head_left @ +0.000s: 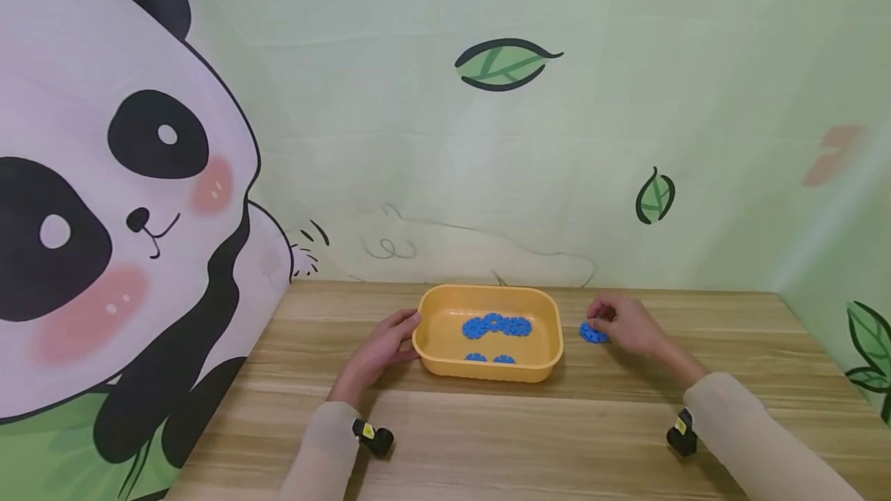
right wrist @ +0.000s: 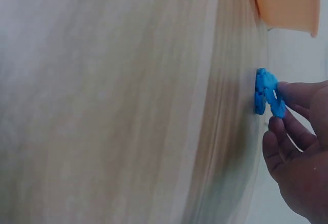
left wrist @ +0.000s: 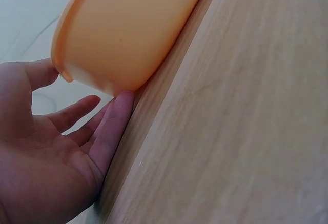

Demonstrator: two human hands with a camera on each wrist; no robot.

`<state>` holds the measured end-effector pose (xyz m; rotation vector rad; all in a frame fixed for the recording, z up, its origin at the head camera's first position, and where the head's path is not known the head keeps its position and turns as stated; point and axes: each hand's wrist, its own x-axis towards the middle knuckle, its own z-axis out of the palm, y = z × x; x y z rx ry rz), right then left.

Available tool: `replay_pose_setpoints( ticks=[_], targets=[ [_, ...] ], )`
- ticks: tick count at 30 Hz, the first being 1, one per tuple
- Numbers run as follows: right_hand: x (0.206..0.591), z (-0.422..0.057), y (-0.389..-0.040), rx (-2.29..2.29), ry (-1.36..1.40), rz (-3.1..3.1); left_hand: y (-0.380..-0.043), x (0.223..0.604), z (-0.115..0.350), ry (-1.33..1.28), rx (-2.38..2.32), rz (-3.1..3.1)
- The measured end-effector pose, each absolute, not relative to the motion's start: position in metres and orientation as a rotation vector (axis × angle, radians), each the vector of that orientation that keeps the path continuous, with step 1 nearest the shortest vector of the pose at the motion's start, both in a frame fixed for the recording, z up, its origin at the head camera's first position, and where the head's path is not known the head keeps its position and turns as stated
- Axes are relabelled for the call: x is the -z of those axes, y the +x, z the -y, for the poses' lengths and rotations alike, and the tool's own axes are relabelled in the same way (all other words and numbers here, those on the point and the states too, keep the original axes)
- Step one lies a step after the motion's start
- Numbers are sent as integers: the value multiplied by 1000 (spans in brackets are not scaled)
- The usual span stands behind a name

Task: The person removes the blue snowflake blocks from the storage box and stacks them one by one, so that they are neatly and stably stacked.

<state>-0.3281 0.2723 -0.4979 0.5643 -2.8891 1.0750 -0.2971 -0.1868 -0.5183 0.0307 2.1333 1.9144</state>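
Discs (head_left: 476, 328) in blue, with notched edges, are gathered in a yellow-orange tray (head_left: 445, 364) set on the wood-grained worktop (head_left: 515, 447). Several are clustered, partly overlapping, about the middle of the tray, and two more are seen close to its near wall, partly hidden by it. A blue piece (head_left: 593, 332) is pinched by the right hand (head_left: 632, 327) just beyond the tray's right end; its far edge is held low, near the worktop. From the right wrist, two overlapping blue layers are shown, though whether one disc or more is held cannot be told.

The tray's left end is touched by the left hand (head_left: 379, 342). Its fingers (left wrist: 115, 124) are spread and fairly straight, with the rim met by the thumb and the lower edge met by a fingertip near the worktop.

Both forearms are covered by pale sleeves (head_left: 323, 439), and a small black camera (head_left: 376, 437) is worn at each wrist. Behind the worktop, a pale green backdrop (head_left: 390, 138) is printed with a large panda (head_left: 223, 153) and leaves (head_left: 503, 66).
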Motion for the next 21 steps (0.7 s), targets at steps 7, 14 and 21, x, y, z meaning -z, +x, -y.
replay_pose_setpoints(
  ticks=[7,14,21],
  targets=[
    [500,-274,-326,-979,638,2836,-297,518,187,16,-1911,-2131],
    [499,-273,-314,-676,881,2799,-295,517,187,28,-1921,-2136],
    [499,-273,-311,-669,880,2828,-296,518,186,41,-1939,-2114]
  ],
)
